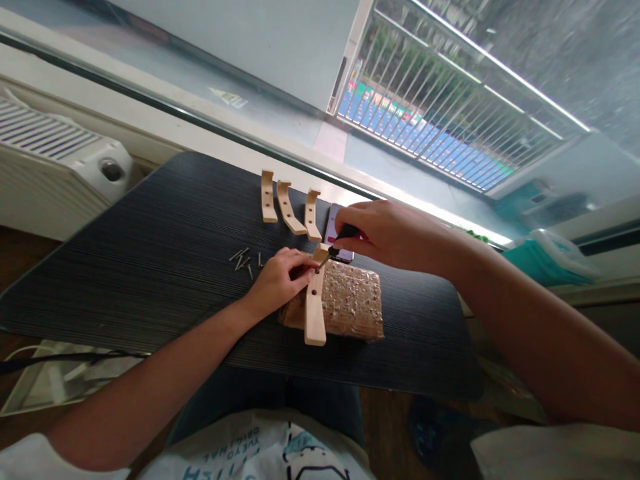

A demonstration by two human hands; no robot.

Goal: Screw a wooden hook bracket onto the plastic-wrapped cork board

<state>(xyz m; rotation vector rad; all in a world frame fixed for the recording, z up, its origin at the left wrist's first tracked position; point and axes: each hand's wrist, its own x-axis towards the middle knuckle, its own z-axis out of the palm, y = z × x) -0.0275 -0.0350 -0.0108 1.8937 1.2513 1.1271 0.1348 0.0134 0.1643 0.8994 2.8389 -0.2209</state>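
Three spare hooks point(287, 207) lie side by side towards the far edge of the dark table point(150, 253). A fourth wooden hook point(315, 313) rests lengthwise across a plastic-wrapped block point(355, 303) nearer the person's lap. The block seems to serve as a raised pad that keeps the curved piece steady and off the tabletop. The left hand point(277, 280) comes in from the lower left with the forearm low over the table. Its fingers are curled narrow and pinched on the hook's upper end, apparently to stop it turning. The right hand point(390, 233) reaches across from the right, wrist arched, closed round the black handle of a small screwdriver point(340, 239) whose tip slants down to that same upper end. A loose heap of screws point(245, 259) sits just beside the left hand, within easy reach, and a phone point(333, 227) lies partly under the right hand
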